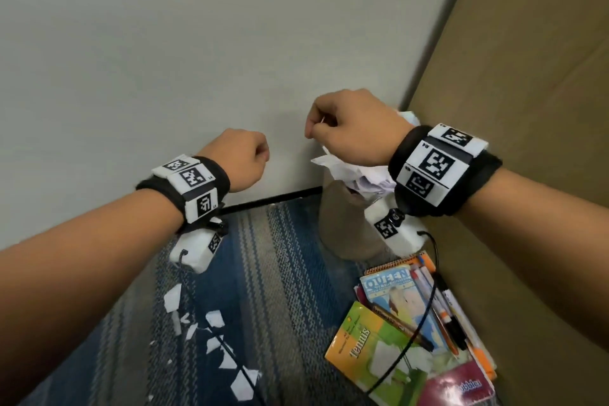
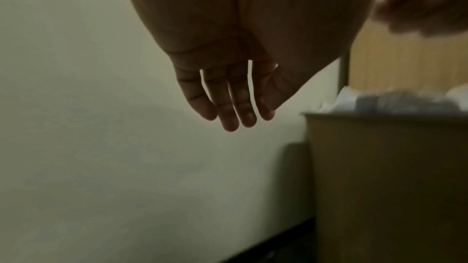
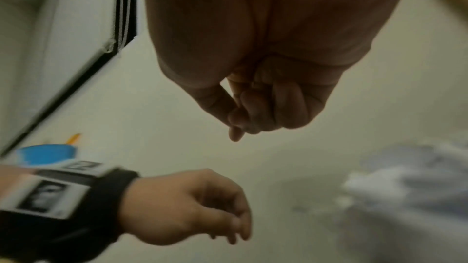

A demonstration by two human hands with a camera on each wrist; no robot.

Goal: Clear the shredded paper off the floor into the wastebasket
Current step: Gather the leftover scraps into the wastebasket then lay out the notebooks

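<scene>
Several white scraps of shredded paper (image 1: 211,333) lie on the blue striped carpet (image 1: 273,273) at lower left. The tan wastebasket (image 1: 339,217) (image 2: 385,177) stands in the corner, heaped with crumpled paper (image 1: 362,175) (image 2: 380,99). My right hand (image 1: 329,128) (image 3: 253,115) hovers over its rim with the fingers curled. A thin white sliver of paper shows pinched between thumb and forefinger in the head view. My left hand (image 1: 244,158) (image 2: 233,111) hangs left of the basket, fingers straight and holding nothing.
Books (image 1: 372,339), a notebook and pens (image 1: 451,320) lie on the carpet just right of the basket's foot. A pale wall (image 1: 164,59) stands behind it and a brown panel (image 1: 527,76) on the right. Black cables dangle from both wrist cameras over the floor.
</scene>
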